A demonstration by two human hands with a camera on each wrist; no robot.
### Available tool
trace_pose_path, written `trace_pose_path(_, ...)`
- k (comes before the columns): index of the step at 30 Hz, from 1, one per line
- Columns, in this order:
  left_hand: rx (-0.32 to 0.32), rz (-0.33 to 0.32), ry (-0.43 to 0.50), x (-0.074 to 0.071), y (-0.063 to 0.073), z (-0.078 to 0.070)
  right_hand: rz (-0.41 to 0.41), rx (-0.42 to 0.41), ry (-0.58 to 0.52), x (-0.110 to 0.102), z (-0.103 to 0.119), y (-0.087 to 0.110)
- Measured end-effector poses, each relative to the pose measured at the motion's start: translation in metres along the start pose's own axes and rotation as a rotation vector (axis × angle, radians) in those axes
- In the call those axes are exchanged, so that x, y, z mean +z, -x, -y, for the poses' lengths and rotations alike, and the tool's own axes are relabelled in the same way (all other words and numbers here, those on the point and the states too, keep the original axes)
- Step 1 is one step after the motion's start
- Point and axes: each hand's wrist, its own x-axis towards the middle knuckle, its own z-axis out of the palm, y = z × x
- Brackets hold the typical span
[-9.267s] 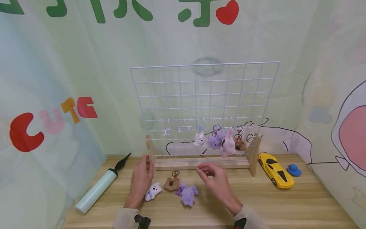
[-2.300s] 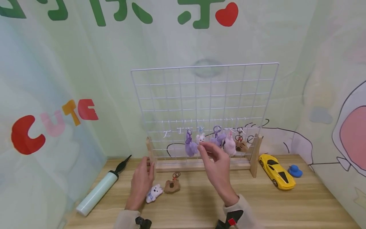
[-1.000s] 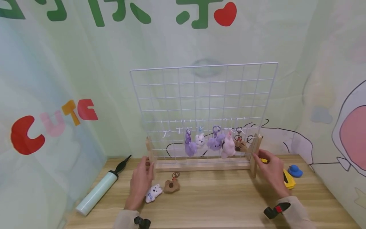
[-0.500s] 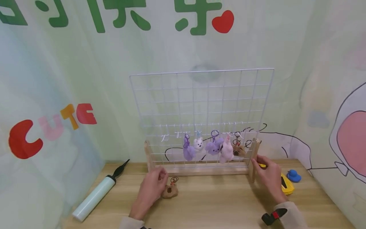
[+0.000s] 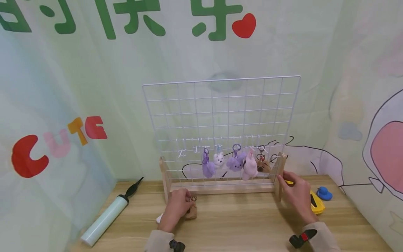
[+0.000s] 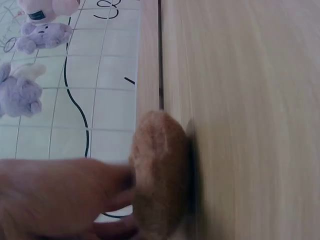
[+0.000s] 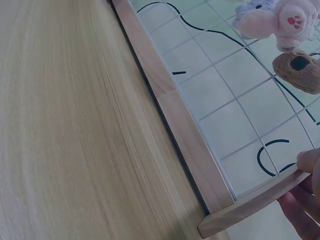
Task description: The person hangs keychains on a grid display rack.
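Observation:
My left hand is down on the table, fingers curled at a small brown plush keychain with a metal ring. In the left wrist view the brown plush stands close over the wood, blurred fingers partly hidden behind it. Mostly covered by the left hand and wrist is a white plush. My right hand grips the right wooden post of a white wire grid rack, thumb on one side and fingers on the other. Purple, white, pink and brown plush keychains hang from the grid's hooks.
A pale green hand pump with a black nozzle lies on the left. On the right, a yellow toy car sits partly behind the right hand, beside a small blue hat. Bare white hooks hang at the grid's left.
A purple plush went from the table onto the grid. My right hand moved to the right post. My left hand left the left post and came to the brown plush keychain.

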Motion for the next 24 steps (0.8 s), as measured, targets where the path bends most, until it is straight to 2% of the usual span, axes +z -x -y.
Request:
trace_pose_path(4,-0.035,-0.015,-0.040,0.000,0.001,-0.007,-0.001,-0.002,0.002,-0.001,0.001,0.001)
trace_pose_path(10,-0.104,0.026,0.094,0.003,-0.003,-0.004,-0.004,-0.007,0.003,-0.003,0.002,0.001)
trace_pose_path(13,-0.105,0.035,0.108,0.009,-0.006,0.005,-0.014,-0.019,0.007,-0.002,0.000,0.000)
trace_pose_path(16,-0.089,0.028,0.092,0.022,-0.012,0.020,-0.021,-0.026,0.013,-0.001,-0.001,0.000)
trace_pose_path(18,-0.088,0.019,0.074,0.025,-0.013,0.024,-0.022,-0.027,0.015,0.000,0.000,0.000)
trace_pose_path(20,-0.064,0.013,0.082,0.024,-0.012,0.024,-0.022,-0.027,0.012,0.000,0.000,0.001)
trace_pose_path(24,-0.022,0.005,0.169,0.007,-0.008,0.005,-0.023,-0.027,0.010,0.001,-0.001,0.001)
